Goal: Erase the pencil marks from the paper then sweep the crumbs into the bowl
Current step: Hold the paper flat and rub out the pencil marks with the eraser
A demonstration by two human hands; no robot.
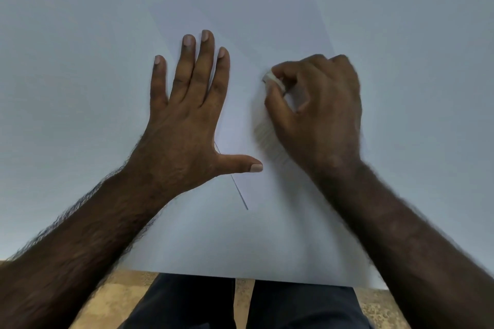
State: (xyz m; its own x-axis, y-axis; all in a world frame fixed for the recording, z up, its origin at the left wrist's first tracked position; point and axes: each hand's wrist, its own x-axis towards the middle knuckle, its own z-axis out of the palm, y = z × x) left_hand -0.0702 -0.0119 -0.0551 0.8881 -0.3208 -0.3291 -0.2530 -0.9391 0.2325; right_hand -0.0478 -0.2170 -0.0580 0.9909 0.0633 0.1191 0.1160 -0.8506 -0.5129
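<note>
Plainly, nothing readable shows. Your left hand (187, 117) lies flat, fingers spread, pressing the paper (256, 35) on the white table (66, 35). Your right hand (318, 107) pinches a white eraser (270, 78) against faint pencil marks (267, 139). Tan floor (128, 288) shows below.

Bare forearms (80, 256), dk trousers (294, 307).

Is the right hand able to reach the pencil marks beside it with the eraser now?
Probably yes. The right hand pinches the eraser over the paper, and the pencil marks lie just beside its thumb with nothing between.
</note>
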